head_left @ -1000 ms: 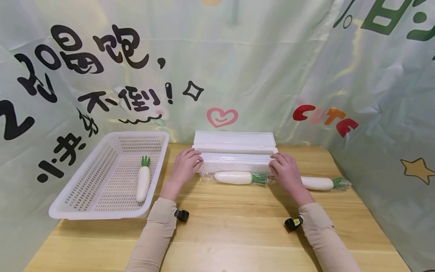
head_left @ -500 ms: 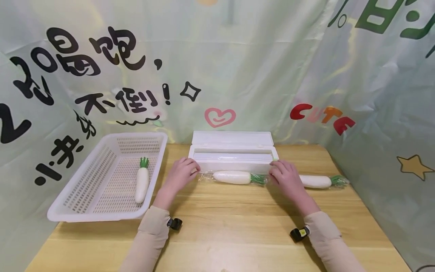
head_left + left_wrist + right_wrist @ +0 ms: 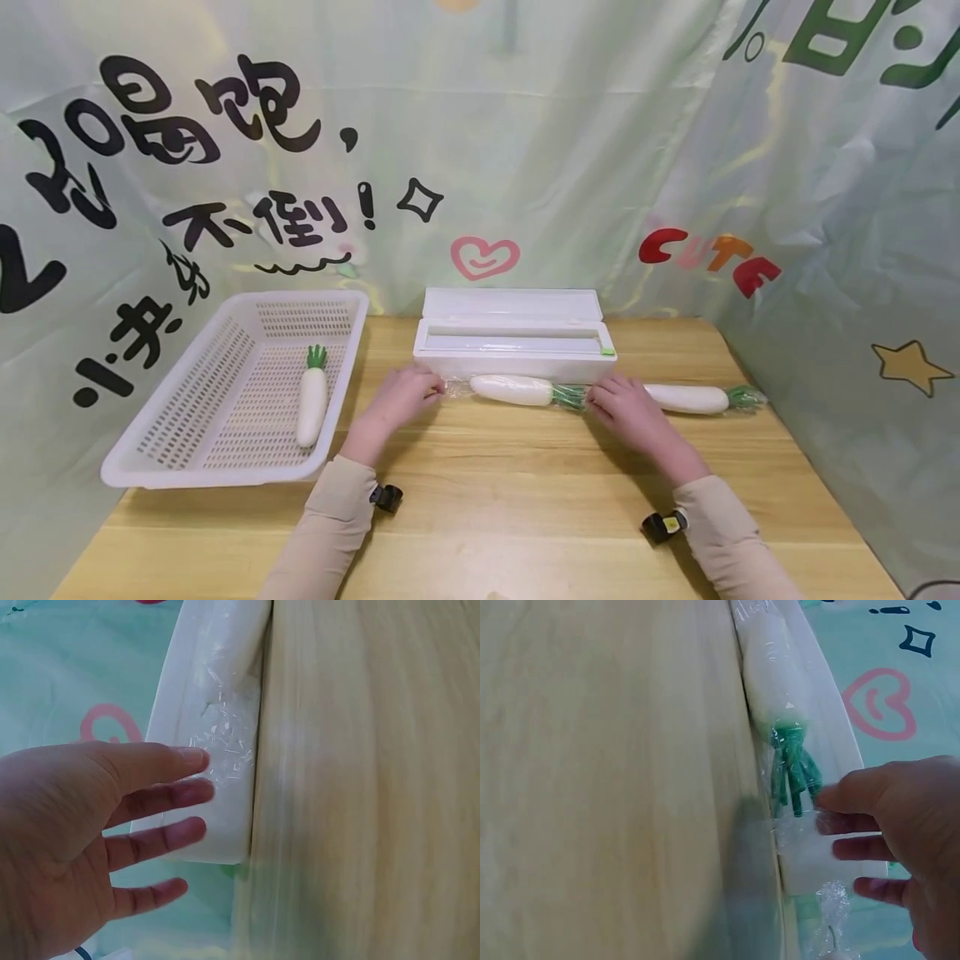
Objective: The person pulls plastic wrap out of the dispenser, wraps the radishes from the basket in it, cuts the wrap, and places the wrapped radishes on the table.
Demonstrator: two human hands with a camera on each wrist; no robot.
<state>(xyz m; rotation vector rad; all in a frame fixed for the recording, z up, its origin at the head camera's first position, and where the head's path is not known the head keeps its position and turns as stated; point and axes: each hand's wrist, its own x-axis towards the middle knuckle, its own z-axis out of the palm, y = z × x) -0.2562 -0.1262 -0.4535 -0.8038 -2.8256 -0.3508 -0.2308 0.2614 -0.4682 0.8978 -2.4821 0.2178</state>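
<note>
A white radish with green leaves, wrapped in clear film (image 3: 512, 390), lies along the front of a white cling film box (image 3: 517, 366). My left hand (image 3: 401, 396) is at the film's twisted left end; in the left wrist view its fingers (image 3: 161, 838) are spread and slightly bent, with the thumb near the film. At the leafy end is my right hand (image 3: 630, 408). The right wrist view has its thumb close to the green leaves (image 3: 793, 769), fingers apart. Whether either hand touches the film I cannot tell. The box's lid (image 3: 513, 304) stands raised at the back.
A second wrapped radish (image 3: 690, 398) lies to the right, partly behind my right hand. On the left, a white perforated basket (image 3: 341, 408) holds one bare radish (image 3: 312, 407). A printed curtain (image 3: 570, 167) hangs behind the wooden table (image 3: 480, 508).
Both hands have come down from the ends of the box's top to the two ends of the wrapped radish. The box's film slot and green slider are now uncovered.
</note>
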